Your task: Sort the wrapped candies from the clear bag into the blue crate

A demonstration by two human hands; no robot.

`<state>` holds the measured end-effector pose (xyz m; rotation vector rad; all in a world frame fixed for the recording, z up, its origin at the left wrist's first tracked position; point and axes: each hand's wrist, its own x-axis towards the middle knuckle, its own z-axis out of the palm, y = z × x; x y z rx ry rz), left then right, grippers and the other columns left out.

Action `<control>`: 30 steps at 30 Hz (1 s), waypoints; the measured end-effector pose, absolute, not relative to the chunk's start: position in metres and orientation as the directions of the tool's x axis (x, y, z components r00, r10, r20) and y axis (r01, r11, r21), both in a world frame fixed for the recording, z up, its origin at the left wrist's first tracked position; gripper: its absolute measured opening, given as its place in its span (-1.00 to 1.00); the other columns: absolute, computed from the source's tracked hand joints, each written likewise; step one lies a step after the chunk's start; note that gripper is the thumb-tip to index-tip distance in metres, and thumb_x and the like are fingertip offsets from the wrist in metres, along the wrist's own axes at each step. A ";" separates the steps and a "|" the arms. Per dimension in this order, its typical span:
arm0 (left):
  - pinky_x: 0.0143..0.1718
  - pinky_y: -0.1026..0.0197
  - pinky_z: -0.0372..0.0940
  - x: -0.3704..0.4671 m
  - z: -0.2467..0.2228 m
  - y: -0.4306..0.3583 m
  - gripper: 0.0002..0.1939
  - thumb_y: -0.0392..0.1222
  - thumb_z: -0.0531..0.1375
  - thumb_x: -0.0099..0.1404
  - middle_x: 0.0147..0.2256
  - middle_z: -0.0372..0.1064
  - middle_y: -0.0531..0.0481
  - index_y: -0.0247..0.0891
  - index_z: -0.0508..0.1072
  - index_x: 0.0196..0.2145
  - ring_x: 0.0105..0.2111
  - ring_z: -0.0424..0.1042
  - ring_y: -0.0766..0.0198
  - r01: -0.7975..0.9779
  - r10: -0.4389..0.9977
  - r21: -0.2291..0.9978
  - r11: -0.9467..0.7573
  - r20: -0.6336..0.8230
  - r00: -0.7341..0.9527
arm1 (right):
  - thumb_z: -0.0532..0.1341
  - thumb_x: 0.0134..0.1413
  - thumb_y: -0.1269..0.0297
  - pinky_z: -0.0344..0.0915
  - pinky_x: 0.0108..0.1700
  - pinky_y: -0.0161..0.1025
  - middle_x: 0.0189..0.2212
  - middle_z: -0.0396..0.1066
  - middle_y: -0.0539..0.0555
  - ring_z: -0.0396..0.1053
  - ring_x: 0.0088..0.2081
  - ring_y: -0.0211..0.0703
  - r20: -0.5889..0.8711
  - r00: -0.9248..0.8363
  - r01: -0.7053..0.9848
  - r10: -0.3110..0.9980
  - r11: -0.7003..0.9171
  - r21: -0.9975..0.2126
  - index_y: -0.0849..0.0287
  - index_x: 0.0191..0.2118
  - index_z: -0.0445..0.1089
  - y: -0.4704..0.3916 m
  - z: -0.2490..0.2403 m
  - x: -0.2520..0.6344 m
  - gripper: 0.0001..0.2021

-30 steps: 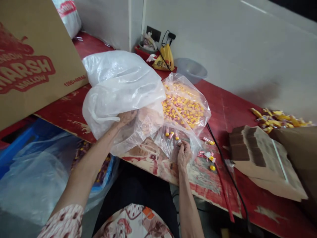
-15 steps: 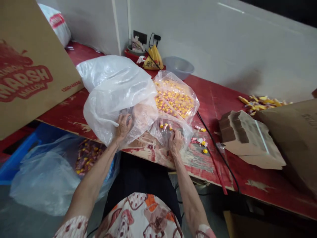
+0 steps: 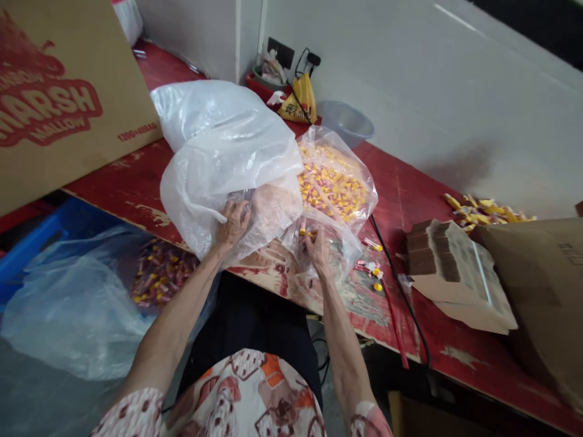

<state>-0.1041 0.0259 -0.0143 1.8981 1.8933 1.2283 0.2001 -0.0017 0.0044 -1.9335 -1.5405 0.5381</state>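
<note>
My left hand is at the mouth of a large white plastic bag, its fingers curled round something small that the film and fingers hide. Pale pink contents show through the bag beside it. Inside the open mouth of a clear plastic bag is my right hand, fingers bent together next to small yellow-capped tubes. What they pinch is too small to make out. Many yellow and pink capped pieces fill the back of that clear bag.
Loose wrappers and a yellow cap lie right of the clear bag, by a black cable. Flat cardboard pieces and a carton stand at right. A marshmallow carton is at left, above a blue crate.
My right hand has moved slightly up and left in the clear bag, its fingers closing in by the capped tubes. My left hand stays at the white bag's mouth. The view has shifted a little.
</note>
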 end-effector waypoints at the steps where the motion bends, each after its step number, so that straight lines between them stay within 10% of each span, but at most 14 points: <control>1: 0.38 -0.13 0.38 -0.104 -0.014 0.026 -0.69 -0.21 0.15 0.59 0.06 0.50 -0.21 -0.13 0.55 0.20 0.17 0.50 -0.07 0.740 0.900 0.652 -0.167 0.408 -0.156 | 0.29 0.34 0.08 0.34 -0.08 -0.12 -0.31 0.59 0.08 0.50 -0.24 0.03 0.019 0.247 0.673 0.969 -0.158 -0.723 0.05 -0.14 0.34 -0.007 0.006 0.203 -0.81; 19: 0.59 -0.47 0.04 -0.105 -0.005 0.016 -0.63 -0.05 0.15 0.67 0.45 0.23 -0.43 -0.32 0.55 0.22 0.54 0.17 -0.27 0.717 0.768 0.650 -0.252 0.585 -0.260 | 0.27 0.22 -0.48 0.16 -0.35 -0.24 -0.45 0.37 -0.05 0.20 -0.42 -0.21 0.059 0.393 0.272 0.918 -0.055 -0.961 0.05 -0.34 0.32 -0.085 0.007 0.204 -0.39; 25: 0.32 -0.11 0.44 -0.050 -0.016 -0.024 -0.61 0.05 0.18 0.65 0.14 0.59 -0.25 -0.21 0.53 0.24 0.19 0.58 -0.04 0.627 0.692 0.449 -0.636 0.691 0.207 | 0.41 0.13 -0.41 0.14 -0.45 -0.30 -0.52 0.31 -0.12 0.10 -0.53 -0.28 -0.119 0.149 -0.049 0.982 -0.112 -0.992 0.03 -0.33 0.33 -0.093 0.009 0.187 -0.42; 30: -0.07 0.17 0.49 -0.001 -0.001 -0.048 -0.82 -0.16 0.14 0.67 -0.16 0.59 -0.06 -0.19 0.56 -0.04 -0.17 0.59 0.19 0.519 0.715 0.515 -0.682 0.618 0.327 | 0.33 0.22 -0.40 0.23 -0.39 -0.28 -0.45 0.41 -0.05 0.27 -0.45 -0.22 -0.084 0.064 0.080 0.994 -0.089 -0.993 0.05 -0.32 0.39 -0.094 0.010 0.181 -0.45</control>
